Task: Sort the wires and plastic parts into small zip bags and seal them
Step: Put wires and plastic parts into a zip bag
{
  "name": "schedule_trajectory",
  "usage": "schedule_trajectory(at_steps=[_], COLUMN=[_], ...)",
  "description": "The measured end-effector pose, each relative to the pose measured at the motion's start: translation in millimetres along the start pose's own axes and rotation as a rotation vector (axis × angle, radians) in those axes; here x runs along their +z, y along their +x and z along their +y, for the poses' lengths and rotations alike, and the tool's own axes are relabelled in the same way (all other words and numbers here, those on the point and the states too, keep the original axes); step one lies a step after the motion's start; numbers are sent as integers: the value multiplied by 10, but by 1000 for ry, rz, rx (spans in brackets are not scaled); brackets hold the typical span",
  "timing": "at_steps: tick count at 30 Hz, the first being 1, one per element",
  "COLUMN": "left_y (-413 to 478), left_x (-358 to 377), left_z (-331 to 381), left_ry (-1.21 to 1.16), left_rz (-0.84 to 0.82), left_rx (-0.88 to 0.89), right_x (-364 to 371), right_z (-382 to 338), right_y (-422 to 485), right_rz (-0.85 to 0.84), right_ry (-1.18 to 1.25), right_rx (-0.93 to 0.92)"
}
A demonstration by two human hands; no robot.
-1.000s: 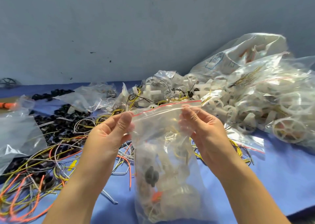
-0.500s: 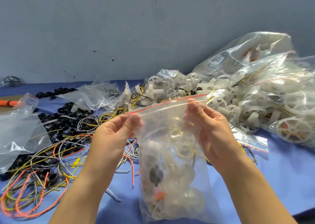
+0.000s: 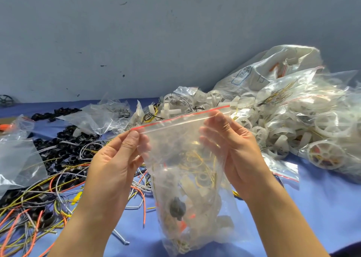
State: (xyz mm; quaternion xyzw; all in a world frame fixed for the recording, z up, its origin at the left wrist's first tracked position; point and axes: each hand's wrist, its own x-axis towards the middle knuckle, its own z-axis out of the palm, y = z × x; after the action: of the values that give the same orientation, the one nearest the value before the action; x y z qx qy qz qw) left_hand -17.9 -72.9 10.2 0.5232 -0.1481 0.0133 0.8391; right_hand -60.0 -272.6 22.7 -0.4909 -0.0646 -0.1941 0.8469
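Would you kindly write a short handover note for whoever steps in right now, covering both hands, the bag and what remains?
Left hand: pinches the left top corner of the zip bag, just below its red strip.
Right hand: pinches the right top edge.
The bag is held up above the blue table and is loaded with white plastic parts, yellow wire and a dark piece.
Done: this bag is filled. A pile of filled bags lies on the right.
Left: I cannot tell whether the zip is closed, so press along it. Then bag the loose wires and black parts on the left.
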Motion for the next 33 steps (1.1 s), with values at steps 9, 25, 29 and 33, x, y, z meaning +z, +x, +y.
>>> schedule_trajectory(at_steps=[9,25,29,33], left_y=[-24,-48,-61,-86], left_x=[7,90,90,96], left_z=[81,47,80,101], left_ry=[94,223,222,198], left_rz=[57,-14,-39,-56], left_rx=[190,98,98,117], right_x=[6,58,52,45], right_z=[-59,-105,-113,-130], right_y=[-13,-19,-30,-35], right_rz=[19,40,38,17], right_ry=[-15,1,-9,-5], right_rx=[-25,-63,-68,-84])
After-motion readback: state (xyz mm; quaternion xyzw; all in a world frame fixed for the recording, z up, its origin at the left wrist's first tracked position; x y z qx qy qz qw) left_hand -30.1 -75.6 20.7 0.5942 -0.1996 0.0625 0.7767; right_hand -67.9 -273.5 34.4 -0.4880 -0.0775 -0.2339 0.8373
